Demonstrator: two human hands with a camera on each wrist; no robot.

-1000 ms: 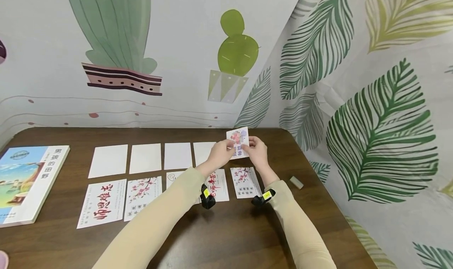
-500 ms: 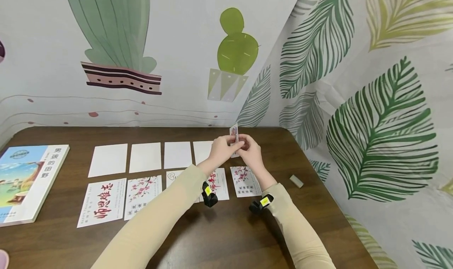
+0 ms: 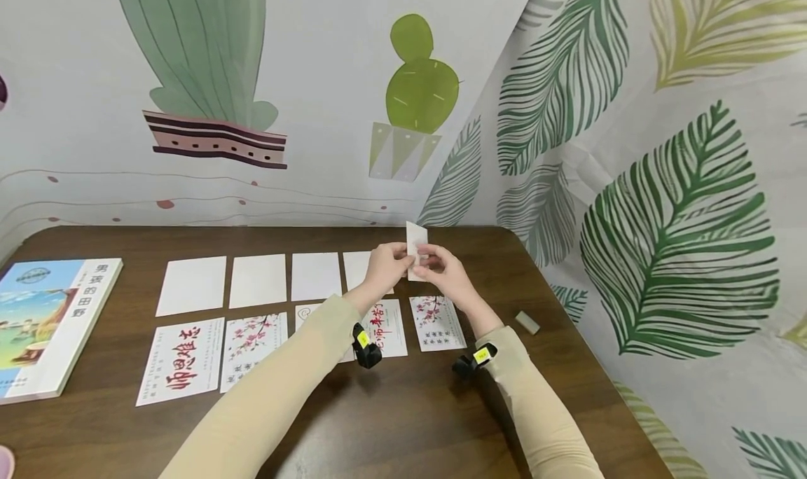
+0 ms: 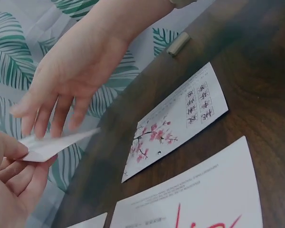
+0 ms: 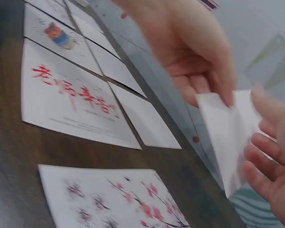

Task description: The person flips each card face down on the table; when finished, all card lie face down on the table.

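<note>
One small card [image 3: 416, 249] is held up in the air between both hands, above the far right part of the table [image 3: 403, 423], its blank white side toward the head camera. The left hand [image 3: 383, 269] pinches the card's left edge between thumb and curled fingers [image 4: 9, 175]; in the left wrist view the card [image 4: 57, 145] sits on top of those fingers with the thumb over it. The right hand [image 3: 446, 272] meets the card from the right side; its fingers [image 4: 52, 114] are fairly straight and lie along the card's far edge, and in the right wrist view the thumb and fingertips close lightly on the card [image 5: 228, 137]. The card stands nearly upright, a little tilted.

On the table lie two rows of cards. The far row shows four blank white cards [image 3: 258, 280], the rightmost partly hidden behind the left hand. The near row shows five printed cards: one with large red writing [image 3: 183, 360] at the left, one with pink blossom [image 3: 254, 349], one mostly covered by the left sleeve, another with red writing [image 3: 381, 328], and a second blossom card [image 3: 437, 323] just below the hands.

One book [image 3: 44, 325] lies at the table's left edge. One small pale eraser [image 3: 527, 322] lies near the right edge, apart from the cards.
</note>
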